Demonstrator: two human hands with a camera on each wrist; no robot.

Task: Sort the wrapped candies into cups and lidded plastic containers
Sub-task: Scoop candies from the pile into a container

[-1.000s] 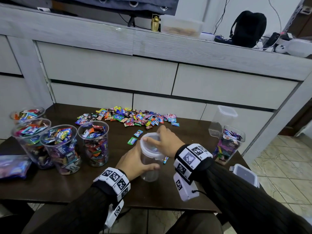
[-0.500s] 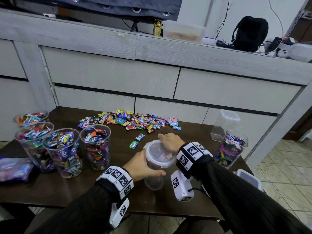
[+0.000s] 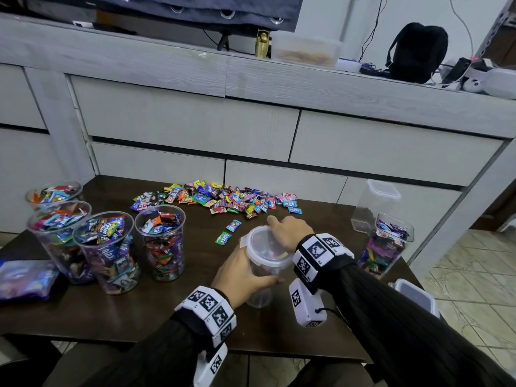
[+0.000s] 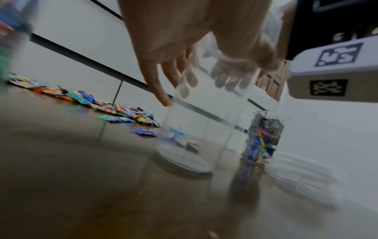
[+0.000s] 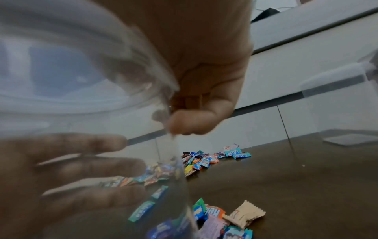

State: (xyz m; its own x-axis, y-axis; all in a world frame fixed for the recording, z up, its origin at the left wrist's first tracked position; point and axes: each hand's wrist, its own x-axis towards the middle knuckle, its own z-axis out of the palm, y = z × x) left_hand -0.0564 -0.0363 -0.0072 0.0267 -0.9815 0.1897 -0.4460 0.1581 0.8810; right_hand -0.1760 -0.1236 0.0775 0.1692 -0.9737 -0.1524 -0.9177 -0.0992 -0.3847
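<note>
My left hand (image 3: 244,276) grips the side of a clear round container (image 3: 261,286) that stands on the dark table (image 3: 139,314) near its front edge. A few wrapped candies (image 4: 184,143) lie at its bottom. My right hand (image 3: 290,231) is at the far right edge of the container's clear lid (image 3: 264,245), and in the right wrist view thumb and curled fingers (image 5: 190,124) pinch the lid's rim. A pile of loose wrapped candies (image 3: 217,198) is spread along the table's far side. Two single candies (image 3: 228,231) lie between the pile and the container.
Several clear cups (image 3: 160,241) full of candies stand at the left, with a blue bag (image 3: 25,277) beside them. At the right stand a square container full of candies (image 3: 385,244), an empty lidded one (image 3: 374,205) and another lidded box (image 3: 416,294) at the table's edge. Grey drawers (image 3: 181,127) rise behind.
My right hand has slid from the top of the lid to its far right rim. The left hand keeps its grip on the container.
</note>
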